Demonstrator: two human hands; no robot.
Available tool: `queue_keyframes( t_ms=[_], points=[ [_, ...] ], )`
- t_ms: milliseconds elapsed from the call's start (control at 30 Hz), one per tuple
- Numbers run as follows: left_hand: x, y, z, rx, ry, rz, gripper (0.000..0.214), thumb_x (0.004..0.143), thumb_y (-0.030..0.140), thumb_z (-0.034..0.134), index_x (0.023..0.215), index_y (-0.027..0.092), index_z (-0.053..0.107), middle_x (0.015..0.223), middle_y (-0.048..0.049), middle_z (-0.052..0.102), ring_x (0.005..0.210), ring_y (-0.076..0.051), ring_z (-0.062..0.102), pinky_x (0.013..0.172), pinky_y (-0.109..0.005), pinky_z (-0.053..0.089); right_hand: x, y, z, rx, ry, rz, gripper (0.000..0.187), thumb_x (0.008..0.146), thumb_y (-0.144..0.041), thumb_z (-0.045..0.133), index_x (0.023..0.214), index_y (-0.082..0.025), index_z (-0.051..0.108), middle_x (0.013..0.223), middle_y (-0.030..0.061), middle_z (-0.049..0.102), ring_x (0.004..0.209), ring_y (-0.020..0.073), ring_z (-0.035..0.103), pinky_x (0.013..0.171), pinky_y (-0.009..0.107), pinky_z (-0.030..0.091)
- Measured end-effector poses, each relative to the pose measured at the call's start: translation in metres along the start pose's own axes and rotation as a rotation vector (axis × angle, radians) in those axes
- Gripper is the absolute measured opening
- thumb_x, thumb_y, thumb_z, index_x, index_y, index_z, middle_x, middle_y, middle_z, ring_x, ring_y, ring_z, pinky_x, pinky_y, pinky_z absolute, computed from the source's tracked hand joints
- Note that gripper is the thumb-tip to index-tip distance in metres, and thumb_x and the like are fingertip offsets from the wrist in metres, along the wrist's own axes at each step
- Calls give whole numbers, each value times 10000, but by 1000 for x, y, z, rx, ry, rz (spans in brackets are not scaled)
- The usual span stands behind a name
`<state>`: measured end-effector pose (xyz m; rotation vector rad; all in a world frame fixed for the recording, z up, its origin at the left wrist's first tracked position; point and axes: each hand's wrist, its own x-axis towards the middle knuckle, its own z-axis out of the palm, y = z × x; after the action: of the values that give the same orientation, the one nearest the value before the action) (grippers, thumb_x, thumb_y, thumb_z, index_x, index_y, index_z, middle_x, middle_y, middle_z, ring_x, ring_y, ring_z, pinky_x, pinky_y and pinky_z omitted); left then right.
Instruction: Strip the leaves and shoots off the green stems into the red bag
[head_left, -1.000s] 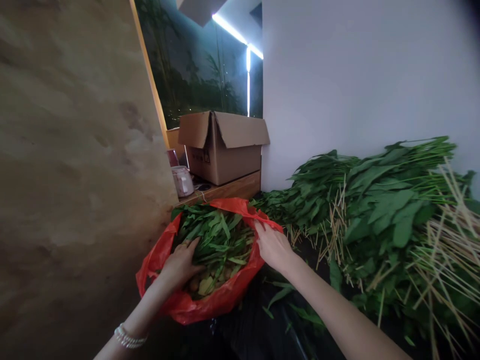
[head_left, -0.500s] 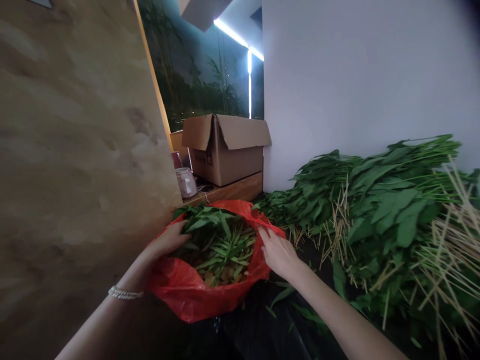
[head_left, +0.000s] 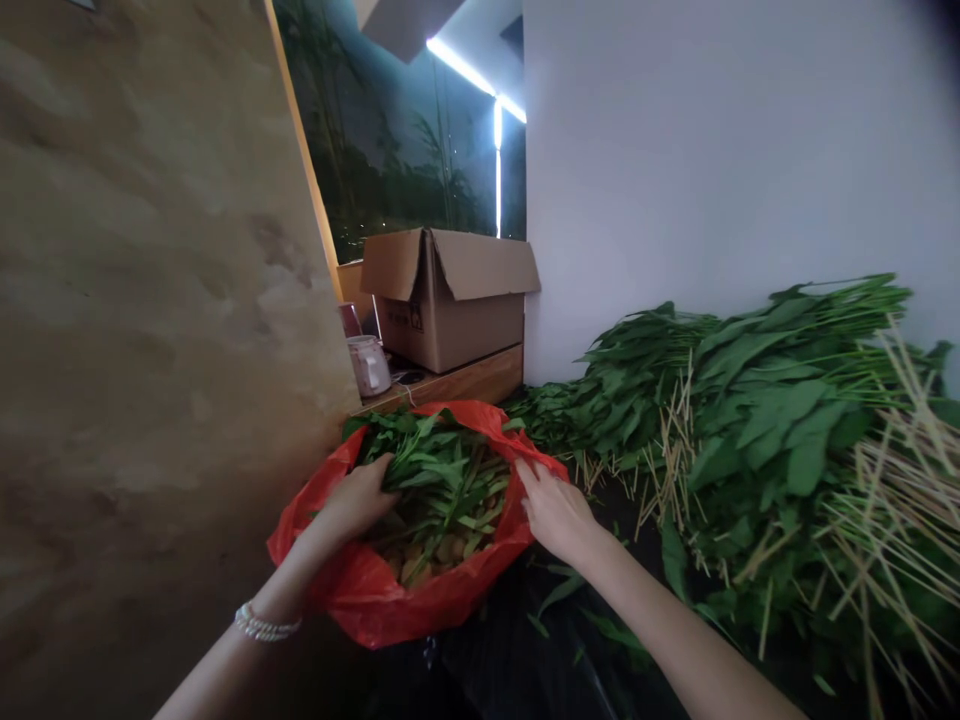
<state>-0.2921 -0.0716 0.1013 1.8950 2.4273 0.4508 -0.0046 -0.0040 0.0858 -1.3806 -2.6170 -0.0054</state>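
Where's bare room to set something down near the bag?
Black sheeting between the red plastic bag and the pile of leafy greens has room, despite stray leaves. Crowded: the bag's mouth, with the left hand and right hand at it.

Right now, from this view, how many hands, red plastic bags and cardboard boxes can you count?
Hands: 2 (left hand, right hand)
Red plastic bags: 1
Cardboard boxes: 1
Total: 4
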Motion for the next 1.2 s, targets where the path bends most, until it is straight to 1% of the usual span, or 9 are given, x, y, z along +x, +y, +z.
queue_keyframes(
  t_ms=[133,267,400,567,700,800,900,1100,1200],
  points=[
    [-19,27,16,1,25,7,562,836,353,497,1343,119,427,1133,-182,666,1068,-332,629,843,-373,478,2,-2,5,4,-6,-7,590,890,-171,441,1457,-145,279,1349,196,483,1018,259,633,809,351,485],
    [-37,52,48,62,-40,-10,763,773,418,587,1435,150,316,1170,-182,645,1078,-341,622,853,-390,480,0,-4,6,7,-21,-17,523,884,-178,454,1399,-154,360,1248,177,551,953,253,659,770,345,494],
    [-38,52,56,112,-81,-8,823,742,230,568,1487,168,223,1217,-182,621,1102,-336,613,884,-411,475,-4,-3,7,8,-16,-20,461,885,-188,470,1342,-179,410,1213,155,563,936,245,664,763,338,493],
    [-32,29,18,-263,10,108,712,745,217,532,1420,95,340,1330,-173,561,1237,-304,524,1026,-399,419,-6,2,13,14,-11,-13,591,873,-159,466,1440,-160,297,1313,189,502,972,246,657,796,339,485],
    [-41,29,-32,-699,25,96,506,772,421,576,1182,125,573,1042,-95,721,988,-294,664,844,-388,556,-5,3,17,29,-19,-6,623,862,-171,481,1454,-157,288,1290,177,529,959,242,663,779,324,488],
    [-52,45,-63,-910,81,-52,440,730,469,646,1028,145,634,833,-56,744,799,-263,705,675,-335,597,-5,2,19,35,-32,11,604,869,-181,475,1449,-173,306,1258,162,556,940,235,671,755,318,490],
    [-62,67,-83,-1072,257,-157,392,698,409,691,999,163,645,734,-24,731,665,-220,698,574,-290,590,-5,3,22,35,-44,26,587,875,-187,471,1444,-169,326,1268,162,556,953,244,668,766,331,490],
    [-83,107,-101,-1258,531,-199,398,691,385,751,1024,201,633,618,53,656,498,-129,615,429,-196,507,-11,10,30,53,-64,27,571,893,-199,453,1447,-148,325,1310,190,528,998,269,658,808,361,490],
    [-80,123,-104,-1269,556,-198,366,677,403,750,956,202,627,561,75,608,456,-114,575,397,-187,480,-16,10,29,70,-66,11,567,893,-182,445,1447,-148,330,1344,202,505,1006,273,658,820,362,491]
  ],
)
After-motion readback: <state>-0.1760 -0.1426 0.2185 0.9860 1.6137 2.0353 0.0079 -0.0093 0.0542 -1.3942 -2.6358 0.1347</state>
